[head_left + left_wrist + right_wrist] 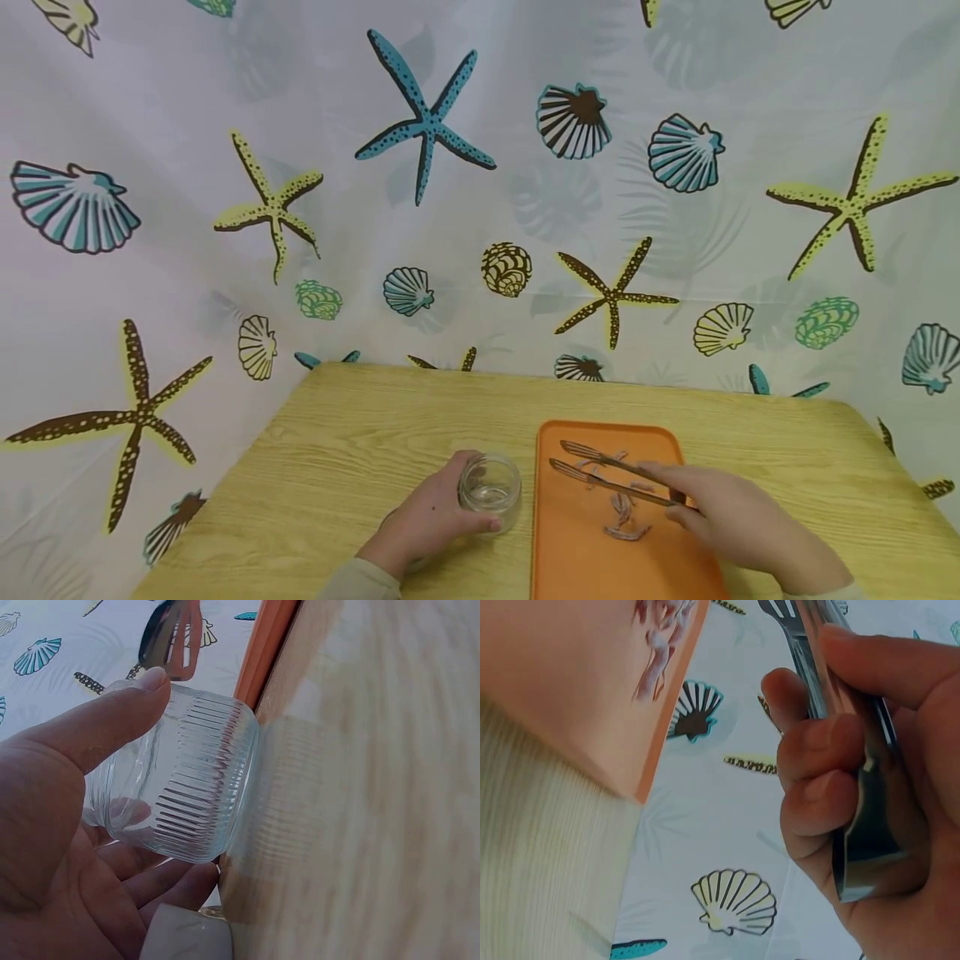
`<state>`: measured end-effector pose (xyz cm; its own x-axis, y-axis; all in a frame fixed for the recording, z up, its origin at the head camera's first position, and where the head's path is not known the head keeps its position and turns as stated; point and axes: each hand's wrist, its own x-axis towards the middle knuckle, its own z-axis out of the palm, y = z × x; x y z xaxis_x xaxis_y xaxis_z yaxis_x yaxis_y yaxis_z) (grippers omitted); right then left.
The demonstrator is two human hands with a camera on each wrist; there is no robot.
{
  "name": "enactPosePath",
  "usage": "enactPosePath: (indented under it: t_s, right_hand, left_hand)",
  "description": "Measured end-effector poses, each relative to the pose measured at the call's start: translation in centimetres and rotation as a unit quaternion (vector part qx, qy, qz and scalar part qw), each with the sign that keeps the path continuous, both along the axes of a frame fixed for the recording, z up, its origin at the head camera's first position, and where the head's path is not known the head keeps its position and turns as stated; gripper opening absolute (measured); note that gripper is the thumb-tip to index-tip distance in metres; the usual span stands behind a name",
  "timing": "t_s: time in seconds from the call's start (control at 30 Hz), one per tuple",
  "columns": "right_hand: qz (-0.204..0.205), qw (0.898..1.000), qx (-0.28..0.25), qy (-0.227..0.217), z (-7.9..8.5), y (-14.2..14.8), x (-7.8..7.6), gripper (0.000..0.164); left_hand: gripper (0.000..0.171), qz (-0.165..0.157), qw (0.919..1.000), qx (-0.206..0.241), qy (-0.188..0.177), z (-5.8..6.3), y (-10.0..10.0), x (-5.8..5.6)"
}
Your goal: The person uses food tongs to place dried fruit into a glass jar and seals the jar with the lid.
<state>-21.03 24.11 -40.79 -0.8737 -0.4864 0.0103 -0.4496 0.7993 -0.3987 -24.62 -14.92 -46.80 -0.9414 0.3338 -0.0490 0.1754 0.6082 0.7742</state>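
Silver metal tongs with slotted, fork-like ends (622,487) were positioned above a rectangular orange tray with a raised rim (577,575), slotted ends directed toward the left. The right hand (738,517) gripped the tongs, thumb on one side and curled fingers on the other, with the joined end against the palm. Both tong arms were spread, with a visible gap between the ends. Thin, greyish-pink strips (621,507) lay in a loose group on the tray, beneath and in front of the ends; contact between ends and strips could not be determined.

A clear, round glass jar with ribbed sides (491,492) stood upright on a light wood-grain table (390,425), just beside the left edge of the tray. The left hand (435,517) gripped the jar, thumb on the near side and fingers around the far side. Behind the table hung a white cloth printed with starfish and shells (480,217).
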Motion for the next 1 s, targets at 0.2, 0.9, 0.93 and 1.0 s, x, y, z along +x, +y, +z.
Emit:
enactPosePath:
  t_s: [0.2, 0.9, 0.93, 1.0]
  right_hand:
    - [0.01, 0.999, -0.017, -0.034, -0.3, 2.1, -0.3, 0.054]
    - [0.018, 0.995, -0.031, -0.094, -1.8, 3.9, -1.5, 0.056]
    - [0.019, 0.995, -0.032, -0.095, -1.9, 3.9, -1.5, 0.055]
    - [0.021, 0.995, -0.032, -0.097, -2.0, 4.0, -1.5, 0.055]
  left_hand:
    - [0.093, -0.006, 1.0, -0.002, 0.006, 0.0, 0.1, -0.1]
    - [0.093, -0.005, 1.0, 0.004, 0.001, -0.1, 0.0, -0.1]
    - [0.093, -0.006, 1.0, 0.004, 0.001, -0.1, 0.0, -0.1]
    - [0.092, -0.006, 1.0, 0.004, 0.002, -0.1, 0.0, 0.0]
